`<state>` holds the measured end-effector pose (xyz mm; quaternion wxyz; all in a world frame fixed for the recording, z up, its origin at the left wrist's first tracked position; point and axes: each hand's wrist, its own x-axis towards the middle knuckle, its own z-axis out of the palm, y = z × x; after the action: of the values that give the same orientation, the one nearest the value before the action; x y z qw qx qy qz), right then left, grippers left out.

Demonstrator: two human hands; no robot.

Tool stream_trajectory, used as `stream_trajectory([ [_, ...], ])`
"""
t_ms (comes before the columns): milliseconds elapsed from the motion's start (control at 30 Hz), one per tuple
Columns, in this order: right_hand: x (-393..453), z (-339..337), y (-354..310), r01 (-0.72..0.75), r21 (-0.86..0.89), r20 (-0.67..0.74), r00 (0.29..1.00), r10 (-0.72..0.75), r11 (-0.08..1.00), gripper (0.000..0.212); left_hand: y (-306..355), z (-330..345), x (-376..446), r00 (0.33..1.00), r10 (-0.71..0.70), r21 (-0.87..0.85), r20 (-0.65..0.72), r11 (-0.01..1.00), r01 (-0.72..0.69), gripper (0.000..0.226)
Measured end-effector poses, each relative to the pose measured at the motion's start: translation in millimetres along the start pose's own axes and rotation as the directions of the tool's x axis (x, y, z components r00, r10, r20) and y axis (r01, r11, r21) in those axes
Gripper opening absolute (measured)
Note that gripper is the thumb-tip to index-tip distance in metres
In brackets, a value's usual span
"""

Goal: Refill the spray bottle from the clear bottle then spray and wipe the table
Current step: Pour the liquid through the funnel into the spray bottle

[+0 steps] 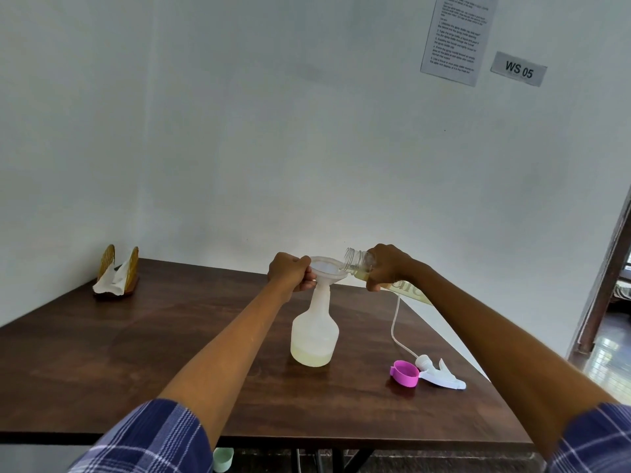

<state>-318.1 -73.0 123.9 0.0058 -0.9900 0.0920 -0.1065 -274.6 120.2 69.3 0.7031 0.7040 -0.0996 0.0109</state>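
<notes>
Pale walls are enclosing a dark wooden table [143,339]. At frame centre the spray bottle [314,331] is standing upright with a funnel [326,269] in its neck. The left hand [290,273] is pinching the funnel's rim. The right hand [387,266] is gripping the tilted clear bottle [358,262], its mouth resting over the funnel. Lower right, the spray head [438,372] and pink cap [405,373] are lying together on the table.

Count, head view. Hands: 2, left hand [290,272] and right hand [387,266]. Spray bottle [314,331]: 1. Funnel [326,268]: 1. Clear bottle [362,264]: 1. Spray head with tube [440,372]: 1. Pink cap [405,372]: 1. Napkin holder [117,273]: 1. Surface [136,353]: 1. Wall papers: 2, printed sheet [456,35] and label [519,69]. Green cup [223,459] below surface: 1.
</notes>
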Motion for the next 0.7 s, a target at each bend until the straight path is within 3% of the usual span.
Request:
stream_trajectory([
  [700, -4.0, -2.4, -4.8, 0.011, -0.001, -0.002, 1.000, -0.011, 1.000, 0.032, 0.7, -0.5, -2.6, 1.000, -0.007, -0.013, -0.009, 1.000, 0.007, 0.024],
])
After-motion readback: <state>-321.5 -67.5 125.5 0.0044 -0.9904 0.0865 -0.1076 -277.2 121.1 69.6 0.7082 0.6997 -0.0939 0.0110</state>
